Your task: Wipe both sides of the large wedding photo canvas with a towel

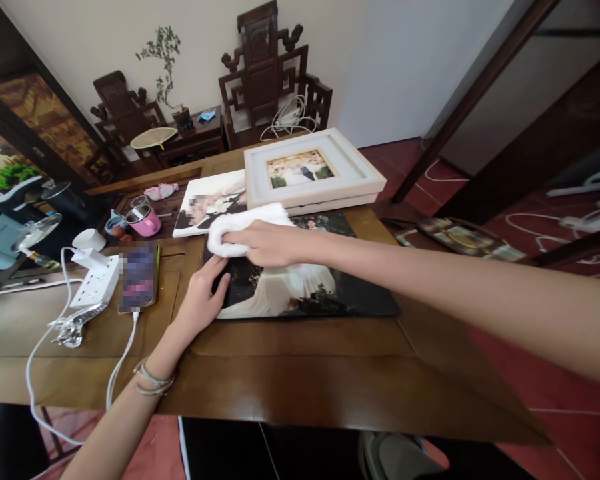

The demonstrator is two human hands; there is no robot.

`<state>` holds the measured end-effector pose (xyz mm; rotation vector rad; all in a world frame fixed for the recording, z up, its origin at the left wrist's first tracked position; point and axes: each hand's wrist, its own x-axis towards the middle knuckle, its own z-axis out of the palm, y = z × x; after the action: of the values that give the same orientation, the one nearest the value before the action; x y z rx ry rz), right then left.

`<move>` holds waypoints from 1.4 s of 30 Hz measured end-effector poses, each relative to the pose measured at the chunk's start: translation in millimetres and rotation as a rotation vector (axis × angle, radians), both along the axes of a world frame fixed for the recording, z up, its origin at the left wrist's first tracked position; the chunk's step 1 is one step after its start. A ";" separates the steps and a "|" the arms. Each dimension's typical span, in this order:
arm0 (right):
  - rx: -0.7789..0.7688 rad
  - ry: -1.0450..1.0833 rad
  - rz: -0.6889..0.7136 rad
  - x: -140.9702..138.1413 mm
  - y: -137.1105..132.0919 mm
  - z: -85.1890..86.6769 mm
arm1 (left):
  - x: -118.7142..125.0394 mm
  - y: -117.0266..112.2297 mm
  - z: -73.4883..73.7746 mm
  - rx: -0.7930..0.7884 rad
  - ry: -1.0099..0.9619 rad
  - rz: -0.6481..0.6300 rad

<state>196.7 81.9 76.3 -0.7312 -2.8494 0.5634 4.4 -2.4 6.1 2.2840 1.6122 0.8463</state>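
Observation:
A dark wedding photo panel point(300, 293) lies flat on the brown wooden table point(300, 373). My right hand point(275, 243) grips a folded white cloth point(250, 220) over the panel's upper left part. At the panel's left edge rests my left hand point(203, 293), fingers spread and thumb on the panel, with nothing held. Part of the picture is hidden beneath the cloth and my right forearm. Behind it are a pale wood picture frame point(353, 167) with a small photo inside and a white-edged photo panel point(187, 217).
To the left, a phone point(139, 277) on a charging cable lies beside a white power strip point(97, 283). A pink cup point(145, 221) and a glass-lidded vessel point(40, 233) stand farther back. Carved wooden chairs point(260, 67) stand against the wall.

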 end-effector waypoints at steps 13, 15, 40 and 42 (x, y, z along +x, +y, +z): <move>0.223 -0.088 -0.080 150.5 -72.7 -56.5 | -0.2 0.0 -3.2 -0.005 -0.026 0.027; 0.240 -0.048 -0.001 149.5 -99.8 -59.0 | -1.0 0.6 -3.4 0.011 0.000 0.054; 0.173 -0.103 -0.134 151.0 16.8 -54.4 | -1.4 0.1 -3.0 -0.005 0.088 0.049; 0.191 -0.086 -0.112 151.3 15.2 -55.0 | -1.4 0.3 -2.9 0.001 0.090 0.054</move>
<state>348.0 97.1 21.3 -0.8922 -2.8646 0.2452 3.0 -2.1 3.2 2.3201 1.7183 0.7671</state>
